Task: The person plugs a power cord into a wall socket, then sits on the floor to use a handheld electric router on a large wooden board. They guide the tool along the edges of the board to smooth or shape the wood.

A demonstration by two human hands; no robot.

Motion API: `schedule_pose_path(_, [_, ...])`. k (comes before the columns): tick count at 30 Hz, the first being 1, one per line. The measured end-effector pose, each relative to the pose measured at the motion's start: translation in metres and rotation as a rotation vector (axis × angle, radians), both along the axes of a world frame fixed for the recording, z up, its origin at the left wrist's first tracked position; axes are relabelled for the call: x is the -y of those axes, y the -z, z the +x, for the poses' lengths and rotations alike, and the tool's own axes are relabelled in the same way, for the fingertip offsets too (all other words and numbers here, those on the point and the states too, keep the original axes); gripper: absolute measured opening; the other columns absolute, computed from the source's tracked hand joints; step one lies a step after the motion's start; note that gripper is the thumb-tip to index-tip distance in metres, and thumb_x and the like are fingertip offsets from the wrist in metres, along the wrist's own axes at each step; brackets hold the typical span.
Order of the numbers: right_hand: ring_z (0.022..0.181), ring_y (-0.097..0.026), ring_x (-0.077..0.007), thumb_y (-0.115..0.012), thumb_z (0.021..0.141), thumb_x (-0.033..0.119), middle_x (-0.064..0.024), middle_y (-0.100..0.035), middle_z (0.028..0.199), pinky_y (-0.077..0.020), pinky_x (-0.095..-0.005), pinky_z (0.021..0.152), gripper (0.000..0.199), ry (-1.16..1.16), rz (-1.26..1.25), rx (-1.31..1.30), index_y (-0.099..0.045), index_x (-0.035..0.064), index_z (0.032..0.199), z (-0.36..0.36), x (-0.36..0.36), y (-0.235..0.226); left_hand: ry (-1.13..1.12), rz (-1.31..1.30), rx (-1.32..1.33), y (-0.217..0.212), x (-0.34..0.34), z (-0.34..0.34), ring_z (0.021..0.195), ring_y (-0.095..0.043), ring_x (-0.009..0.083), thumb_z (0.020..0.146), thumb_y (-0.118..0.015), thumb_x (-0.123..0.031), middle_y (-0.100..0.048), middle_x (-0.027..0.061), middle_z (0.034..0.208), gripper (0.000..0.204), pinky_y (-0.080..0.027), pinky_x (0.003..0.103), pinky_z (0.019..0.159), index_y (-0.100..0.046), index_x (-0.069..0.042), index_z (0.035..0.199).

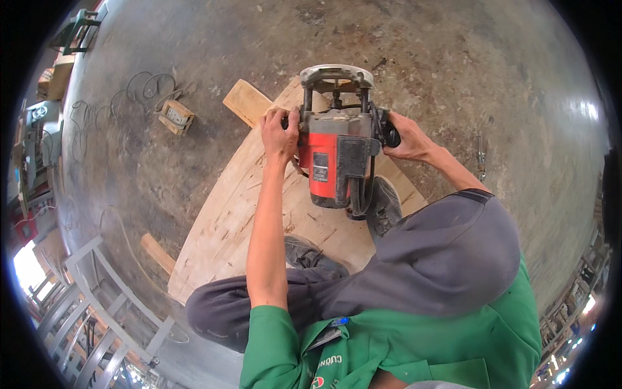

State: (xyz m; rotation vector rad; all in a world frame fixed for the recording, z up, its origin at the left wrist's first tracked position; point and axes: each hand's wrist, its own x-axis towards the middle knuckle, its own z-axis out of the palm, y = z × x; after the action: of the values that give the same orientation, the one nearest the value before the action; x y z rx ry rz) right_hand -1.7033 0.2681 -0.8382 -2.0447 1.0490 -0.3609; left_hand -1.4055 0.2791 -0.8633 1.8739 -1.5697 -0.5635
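A red and black plunge router (322,159) is held up over a large pale wooden board (217,217). It is tipped over, so its round base (337,72) points away from me and the motor end points toward me. My left hand (280,135) is closed around the handle on its left side. On the other side my right hand (407,139) grips the black knob (391,135). The board lies low on the floor, and my feet rest on it beneath the router. The router's bit cannot be made out.
A short plank (246,102) sticks out past the board's far edge. On the left floor are a wood-framed socket box (175,117), a loose cable (133,94) and a small wood offcut (157,251). A grey metal frame (113,308) stands lower left; a slim metal tool (481,155) lies right.
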Motion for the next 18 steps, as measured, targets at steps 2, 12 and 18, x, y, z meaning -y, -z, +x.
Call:
schedule_pose_path(2, [0.084,-0.050,-0.0336,-0.064,0.062,0.016,-0.0173,-0.050,0.088,-0.0412,-0.0401,0.077,0.049,0.070,0.116,0.102,-0.043,-0.0001,0.103,-0.005,-0.002,-0.002,-0.003,0.012,-0.017,-0.003,0.005,-0.010,0.084,-0.050,0.0309,0.082,-0.059,-0.027,-0.058,0.0132,0.087,0.026,-0.040,0.038,0.077,-0.063,-0.002,0.078])
schedule_pose_path(12, [0.090,-0.054,-0.0170,-0.065,0.075,0.031,-0.0145,-0.059,0.100,-0.0424,-0.0309,0.078,0.054,0.649,0.537,0.256,-0.044,-0.0012,0.113,-0.004,0.001,0.005,-0.004,0.029,-0.096,-0.008,0.014,-0.016,0.079,-0.056,0.0290,0.077,-0.060,-0.022,-0.057,0.0133,0.085,0.021,-0.045,0.037,0.072,-0.061,-0.001,0.077])
schedule_pose_path(18, [0.070,-0.060,-0.0299,-0.065,0.070,0.027,-0.0191,-0.063,0.078,-0.0467,-0.0369,0.068,0.045,0.680,-0.091,-0.080,-0.050,-0.0054,0.098,0.016,-0.005,0.004,-0.006,0.040,-0.130,-0.011,0.013,-0.018,0.080,-0.056,0.0283,0.078,-0.059,-0.020,-0.056,0.0131,0.086,0.019,-0.044,0.035,0.072,-0.061,-0.001,0.078])
